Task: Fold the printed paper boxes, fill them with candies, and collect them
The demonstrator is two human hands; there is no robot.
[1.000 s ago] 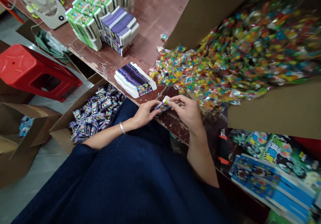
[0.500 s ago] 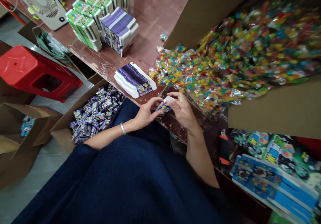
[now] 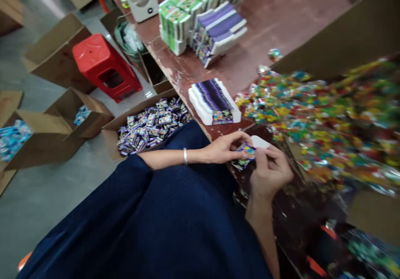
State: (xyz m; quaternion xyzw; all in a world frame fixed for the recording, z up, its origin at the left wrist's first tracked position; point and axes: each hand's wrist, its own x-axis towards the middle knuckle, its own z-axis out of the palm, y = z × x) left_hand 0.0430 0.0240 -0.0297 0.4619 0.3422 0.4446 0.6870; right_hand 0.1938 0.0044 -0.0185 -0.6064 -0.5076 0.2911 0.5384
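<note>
Between my two hands, close to the table's edge, is a small purple printed candy box [image 3: 246, 150] with a white flap standing up at its end. My left hand [image 3: 229, 148] grips the box's left side between thumb and fingers. At the flap end, my right hand [image 3: 270, 166] has its thumb and fingers pinched on the box. Just beyond them lies a fanned stack of flat purple boxes [image 3: 215, 102]. Clear candy packets [image 3: 281, 104] with colourful sweets spill out to the right of my hands.
An open carton [image 3: 109, 139] of purple filled boxes stands below the table's left edge. Banded green stacks [image 3: 176, 21], a banded purple stack [image 3: 215, 31] and a white fan [image 3: 139, 0] stand farther back. A red stool [image 3: 106, 66] is on the floor. A blurred black-and-orange object [image 3: 321, 245] lies lower right.
The view has swung left, so everything appears farther right, and more floor cartons show. Both hands still hold the small box, its white flap still raised.
</note>
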